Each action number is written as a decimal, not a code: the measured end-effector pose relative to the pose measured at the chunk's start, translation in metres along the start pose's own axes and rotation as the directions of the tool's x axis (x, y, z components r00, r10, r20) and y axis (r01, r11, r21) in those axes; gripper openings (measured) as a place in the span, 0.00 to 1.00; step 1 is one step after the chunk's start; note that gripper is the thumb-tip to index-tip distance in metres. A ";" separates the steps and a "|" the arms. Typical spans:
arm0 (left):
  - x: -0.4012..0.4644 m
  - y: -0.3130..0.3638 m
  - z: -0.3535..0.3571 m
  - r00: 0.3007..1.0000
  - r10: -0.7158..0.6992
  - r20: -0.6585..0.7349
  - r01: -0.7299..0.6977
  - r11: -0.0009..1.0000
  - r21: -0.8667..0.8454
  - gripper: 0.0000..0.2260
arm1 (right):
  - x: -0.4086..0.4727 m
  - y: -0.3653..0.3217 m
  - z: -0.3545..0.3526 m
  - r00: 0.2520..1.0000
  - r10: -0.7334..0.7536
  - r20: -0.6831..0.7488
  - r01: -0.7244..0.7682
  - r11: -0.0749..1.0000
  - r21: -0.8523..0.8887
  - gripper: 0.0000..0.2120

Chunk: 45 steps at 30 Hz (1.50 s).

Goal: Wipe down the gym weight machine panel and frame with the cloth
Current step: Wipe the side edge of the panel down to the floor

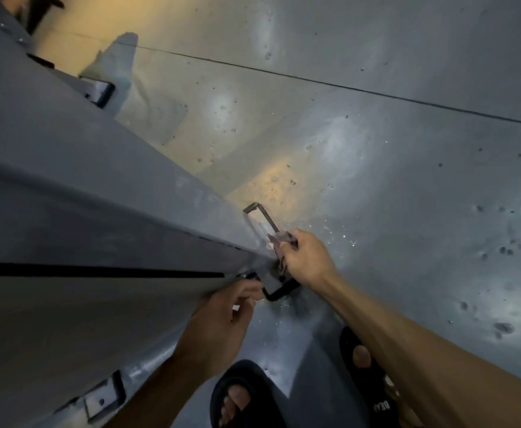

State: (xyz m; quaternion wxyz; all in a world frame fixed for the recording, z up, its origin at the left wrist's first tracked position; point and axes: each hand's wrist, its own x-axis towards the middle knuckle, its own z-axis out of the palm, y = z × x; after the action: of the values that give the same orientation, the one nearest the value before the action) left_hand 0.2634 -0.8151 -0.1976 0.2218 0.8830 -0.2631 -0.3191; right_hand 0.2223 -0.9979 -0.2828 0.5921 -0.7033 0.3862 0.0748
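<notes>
1. Far left, the grey machine panel point(77, 186) runs down toward the floor, a dark slot point(98, 270) along it. Risk as I read it: the wipe is working only the bottom corner, so the broad face above may get missed.
2. The left hand point(222, 313) sits at the panel's lower edge, fingers curled in by a black fitting; whether it grips anything I cannot tell. If it is only steadying, a slip there could knock knuckles on the metal edge.
3. Just right, the base bracket point(271, 248) of the frame meets the concrete floor point(407, 168).
4. The right hand point(302, 261) pinches a small bunched cloth point(279, 245), pressed against that bracket. The wad looks tiny; it could snag on the bracket's corner or drop onto the gritty floor and pick up dirt.
5. Low down, black sandals point(240, 393): open toes close to the steel foot, a stubbing hazard.
6. Count: two hands, one cloth, one panel, two sandals, three metal brackets along the frame visible.
</notes>
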 end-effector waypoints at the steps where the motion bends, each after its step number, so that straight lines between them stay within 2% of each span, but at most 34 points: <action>1: 0.000 0.001 -0.001 1.000 0.003 0.015 -0.003 1.000 0.007 0.11 | -0.003 -0.001 -0.001 1.000 -0.002 0.004 0.002 0.999 0.052 0.08; 3: 0.000 0.007 -0.002 0.999 0.017 0.041 -0.019 0.999 0.040 0.12 | -0.014 -0.004 -0.003 0.999 -0.039 -0.027 0.043 0.986 0.160 0.07; 6: 0.005 0.014 0.002 0.997 0.064 0.050 -0.069 0.994 0.087 0.12 | -0.033 -0.010 -0.006 0.993 -0.080 -0.086 0.099 0.965 0.244 0.11; 9: 0.007 0.020 0.001 0.993 0.074 0.094 -0.087 0.987 0.138 0.13 | -0.035 -0.011 -0.014 0.992 -0.109 -0.056 0.118 0.977 0.180 0.10; 11: 0.006 0.018 -0.002 0.985 0.122 0.125 -0.144 0.972 0.188 0.14 | -0.023 -0.007 -0.018 0.997 -0.072 0.006 0.071 0.994 0.086 0.08; 13: 0.003 0.015 -0.008 0.978 0.153 0.141 -0.184 0.954 0.238 0.16 | -0.014 -0.006 -0.018 0.999 -0.038 0.027 0.036 0.997 0.063 0.08; 16: -0.004 0.013 -0.013 0.963 0.233 0.134 -0.265 0.907 0.328 0.18 | -0.018 -0.013 -0.009 0.994 -0.102 -0.028 0.103 0.992 0.071 0.11; 19: 0.001 0.024 -0.010 0.940 0.272 0.205 -0.332 0.866 0.374 0.18 | -0.033 -0.015 -0.009 0.980 -0.175 -0.092 0.187 0.973 0.138 0.16; 21: 0.006 0.029 -0.007 0.940 0.269 0.211 -0.331 0.871 0.363 0.18 | -0.036 -0.012 -0.013 0.976 -0.201 -0.089 0.213 0.963 0.163 0.15; 25: 0.009 0.024 -0.003 0.937 0.274 0.215 -0.337 0.866 0.368 0.18 | -0.031 -0.010 -0.014 0.991 -0.123 -0.050 0.129 0.982 0.137 0.08; 27: 0.009 0.022 -0.003 0.928 0.298 0.223 -0.362 0.861 0.357 0.17 | -0.038 -0.020 -0.013 0.985 -0.149 -0.087 0.162 0.973 0.164 0.08; 31: 0.007 0.021 0.001 0.935 0.318 0.155 -0.353 0.877 0.327 0.18 | -0.061 -0.037 -0.017 0.965 -0.227 -0.130 0.257 0.917 0.305 0.10; 37: 0.008 0.027 0.005 0.974 0.224 0.041 -0.228 0.961 0.156 0.10 | -0.043 -0.026 -0.014 0.994 -0.085 -0.075 0.101 0.961 0.258 0.11; 39: 0.007 0.030 0.006 0.979 0.203 -0.012 -0.200 0.972 0.119 0.08 | -0.052 -0.034 -0.016 0.990 -0.118 -0.076 0.136 0.941 0.310 0.09; 42: 0.005 0.027 0.007 0.981 0.190 -0.051 -0.182 0.975 0.131 0.11 | -0.065 -0.044 -0.018 0.967 -0.229 -0.115 0.255 0.899 0.355 0.11; 45: 0.003 0.028 0.005 0.985 0.169 -0.040 -0.164 0.980 0.111 0.13 | -0.059 -0.040 -0.019 0.976 -0.193 -0.101 0.214 0.936 0.280 0.11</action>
State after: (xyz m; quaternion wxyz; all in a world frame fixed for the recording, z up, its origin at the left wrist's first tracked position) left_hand 0.2524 -0.8394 -0.1866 0.2063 0.8762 -0.3472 -0.2629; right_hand 0.2001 -0.9879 -0.2130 0.6788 -0.6476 0.3392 -0.0695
